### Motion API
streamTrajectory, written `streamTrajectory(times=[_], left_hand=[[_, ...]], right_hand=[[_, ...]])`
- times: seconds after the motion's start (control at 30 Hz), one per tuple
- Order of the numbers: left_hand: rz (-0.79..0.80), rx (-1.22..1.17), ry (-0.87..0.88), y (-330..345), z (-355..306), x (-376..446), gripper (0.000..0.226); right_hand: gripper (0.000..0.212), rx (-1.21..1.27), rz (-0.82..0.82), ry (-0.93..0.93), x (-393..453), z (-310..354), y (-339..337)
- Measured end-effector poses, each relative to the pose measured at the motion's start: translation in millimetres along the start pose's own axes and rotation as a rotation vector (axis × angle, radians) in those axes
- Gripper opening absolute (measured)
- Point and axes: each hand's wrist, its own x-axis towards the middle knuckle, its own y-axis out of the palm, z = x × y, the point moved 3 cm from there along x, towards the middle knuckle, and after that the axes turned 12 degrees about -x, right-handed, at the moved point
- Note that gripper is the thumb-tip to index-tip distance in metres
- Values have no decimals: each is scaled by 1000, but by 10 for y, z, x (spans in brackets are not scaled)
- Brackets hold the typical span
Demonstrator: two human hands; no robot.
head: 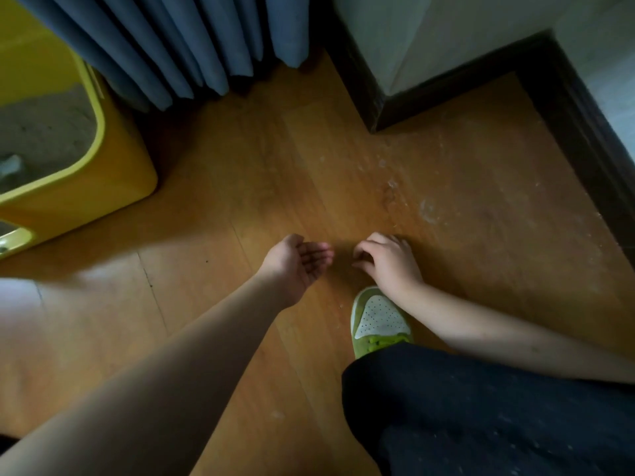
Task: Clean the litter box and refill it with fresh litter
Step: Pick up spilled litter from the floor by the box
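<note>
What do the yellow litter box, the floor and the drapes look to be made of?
Litter box: probably glossy moulded plastic, with smooth rounded corners and an even sheen. Floor: wood or wood-look laminate, with plank seams, faint grain and dusty scuffs. Drapes: matte blue-grey woven fabric hanging in soft vertical folds.

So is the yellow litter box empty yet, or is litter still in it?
Not empty: grey litter covers the visible floor of the yellow litter box, piled higher toward the back.
</note>
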Motion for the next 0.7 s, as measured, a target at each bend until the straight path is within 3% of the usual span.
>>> streamTrajectory(times=[0.27,0.47,0.6,0.7], left_hand=[[-6,6,28,-45,-86,-14,47],[-54,13,50,-41,-78,-11,45],[-42,-19,57,34,-50,-41,32],[-28,-34,60,65,-52,-48,30]], right_hand=[[13,-55,28,-35,39,93,-1],[10,251,-115,-68,46,461,-388],[9,220,-243,-225,6,693,-546],[25,196,-319,-235,-26,685,-550]])
